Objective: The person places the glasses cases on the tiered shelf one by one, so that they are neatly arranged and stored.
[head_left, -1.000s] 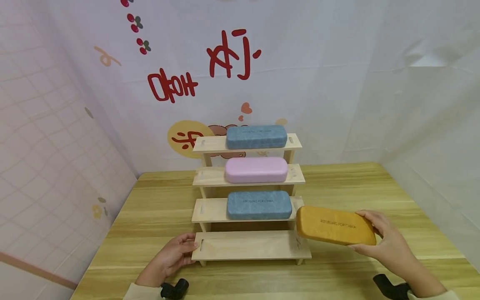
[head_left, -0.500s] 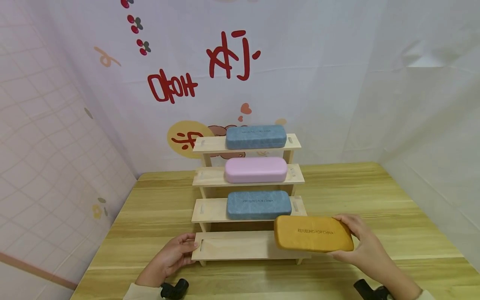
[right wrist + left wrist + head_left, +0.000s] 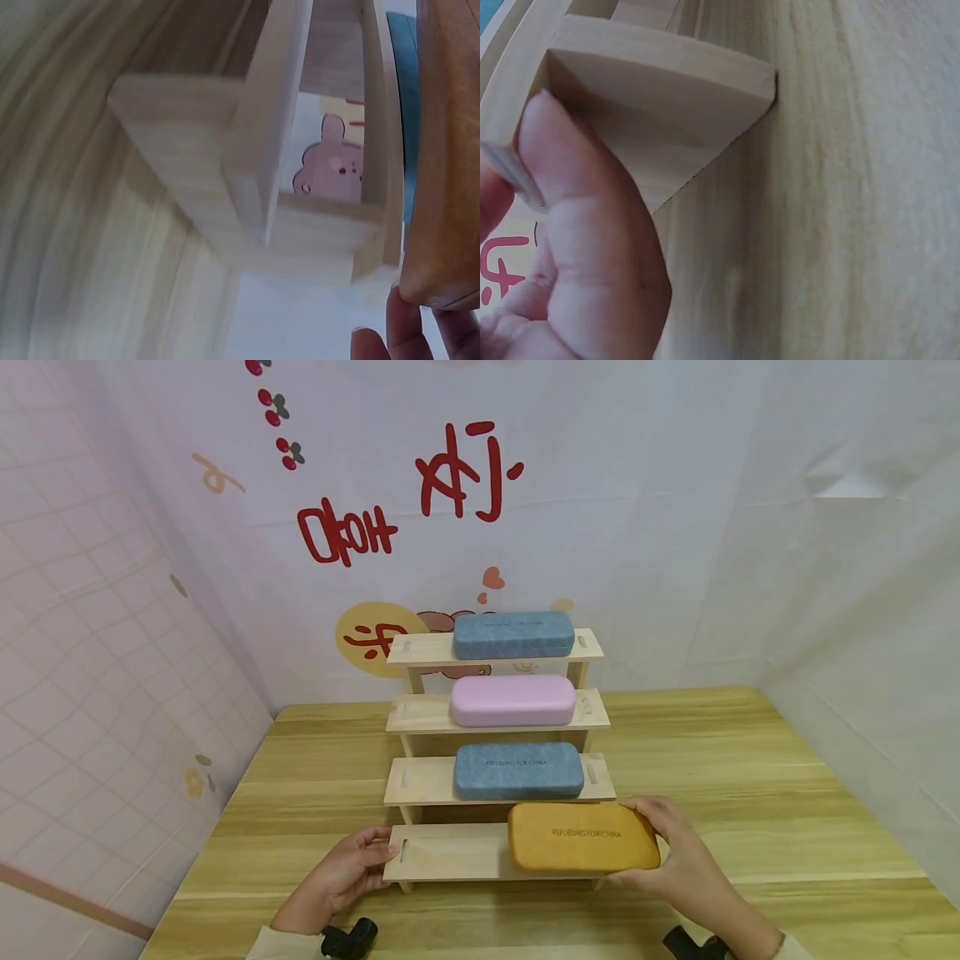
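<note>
My right hand (image 3: 678, 864) grips a mustard-yellow glasses case (image 3: 583, 852) by its right end, thumb in front and fingers behind. The case is held over the right part of the lowest step of a stepped wooden display rack (image 3: 450, 852); in the right wrist view, a gap shows between the case (image 3: 450, 157) and that step. At the rack's lower left, my left hand (image 3: 347, 872) pinches the end of the lowest board, its thumb (image 3: 585, 225) pressed by the underside in the left wrist view.
Two blue glasses cases, one on the top step (image 3: 513, 637) and one on the third (image 3: 517, 772), sit with a pink case (image 3: 513, 702) between them. The rack stands on a wood-grain table (image 3: 712, 752) before a white printed backdrop (image 3: 637, 527).
My right hand has carried the yellow case leftward and slightly down, from beside the rack to over the lowest step, levelling it. My left hand has stayed on the rack.
</note>
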A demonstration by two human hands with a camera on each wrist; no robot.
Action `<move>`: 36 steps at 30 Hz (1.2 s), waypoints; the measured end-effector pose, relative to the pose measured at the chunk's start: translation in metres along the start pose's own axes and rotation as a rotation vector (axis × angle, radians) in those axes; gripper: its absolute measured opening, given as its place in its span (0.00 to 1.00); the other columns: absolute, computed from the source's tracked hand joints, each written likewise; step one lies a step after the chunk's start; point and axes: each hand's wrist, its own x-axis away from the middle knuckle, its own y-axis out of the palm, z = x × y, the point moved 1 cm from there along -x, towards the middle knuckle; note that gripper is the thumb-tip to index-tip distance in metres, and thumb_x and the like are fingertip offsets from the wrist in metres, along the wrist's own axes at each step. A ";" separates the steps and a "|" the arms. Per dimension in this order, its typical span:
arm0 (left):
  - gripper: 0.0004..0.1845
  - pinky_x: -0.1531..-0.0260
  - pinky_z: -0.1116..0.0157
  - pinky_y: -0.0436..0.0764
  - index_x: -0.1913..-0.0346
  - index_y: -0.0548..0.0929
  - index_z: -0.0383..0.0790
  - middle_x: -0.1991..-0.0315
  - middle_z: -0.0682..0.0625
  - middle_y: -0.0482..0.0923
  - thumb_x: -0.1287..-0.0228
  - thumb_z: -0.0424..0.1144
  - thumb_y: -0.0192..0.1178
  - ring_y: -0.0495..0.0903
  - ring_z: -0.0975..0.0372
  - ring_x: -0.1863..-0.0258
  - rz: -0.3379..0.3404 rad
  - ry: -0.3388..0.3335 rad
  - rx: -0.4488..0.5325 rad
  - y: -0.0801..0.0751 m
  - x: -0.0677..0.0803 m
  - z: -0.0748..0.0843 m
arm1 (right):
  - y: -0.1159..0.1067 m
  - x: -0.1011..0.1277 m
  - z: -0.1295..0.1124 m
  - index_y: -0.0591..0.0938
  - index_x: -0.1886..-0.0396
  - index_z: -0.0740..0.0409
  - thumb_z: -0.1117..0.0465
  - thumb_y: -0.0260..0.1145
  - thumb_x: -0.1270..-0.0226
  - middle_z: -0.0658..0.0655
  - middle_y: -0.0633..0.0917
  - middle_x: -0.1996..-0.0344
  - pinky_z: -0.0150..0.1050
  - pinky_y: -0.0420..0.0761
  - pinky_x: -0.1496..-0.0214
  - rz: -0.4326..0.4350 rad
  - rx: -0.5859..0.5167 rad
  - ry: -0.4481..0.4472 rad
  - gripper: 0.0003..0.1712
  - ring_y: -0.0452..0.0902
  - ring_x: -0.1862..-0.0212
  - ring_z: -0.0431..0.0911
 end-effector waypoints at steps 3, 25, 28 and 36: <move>0.31 0.71 0.65 0.75 0.39 0.55 0.23 0.60 0.48 0.74 0.38 0.36 0.55 0.78 0.60 0.67 0.003 0.002 -0.005 0.000 0.000 0.000 | 0.007 -0.001 -0.004 0.73 0.48 0.45 0.44 0.77 0.71 0.46 0.69 0.51 0.33 0.71 0.53 -0.017 -0.023 0.016 0.43 0.65 0.54 0.37; 0.30 0.71 0.65 0.75 0.40 0.56 0.24 0.61 0.49 0.74 0.38 0.36 0.55 0.78 0.60 0.67 -0.005 0.000 -0.009 0.000 0.000 0.001 | 0.051 -0.015 -0.010 0.76 0.53 0.47 0.47 0.81 0.78 0.47 0.71 0.54 0.38 0.71 0.53 -0.034 -0.040 0.019 0.43 0.68 0.54 0.43; 0.30 0.71 0.65 0.75 0.39 0.56 0.24 0.61 0.48 0.74 0.38 0.36 0.55 0.78 0.60 0.67 -0.004 0.000 -0.007 0.000 0.000 0.001 | 0.055 -0.016 -0.013 0.76 0.52 0.49 0.48 0.81 0.79 0.47 0.71 0.53 0.40 0.71 0.52 -0.042 -0.040 0.049 0.44 0.68 0.54 0.43; 0.30 0.70 0.65 0.76 0.39 0.55 0.23 0.60 0.48 0.74 0.38 0.36 0.55 0.78 0.60 0.67 -0.003 0.003 -0.010 0.000 0.000 0.000 | 0.064 -0.020 -0.018 0.76 0.51 0.48 0.48 0.81 0.81 0.46 0.71 0.53 0.42 0.71 0.52 -0.055 -0.009 0.093 0.46 0.68 0.53 0.42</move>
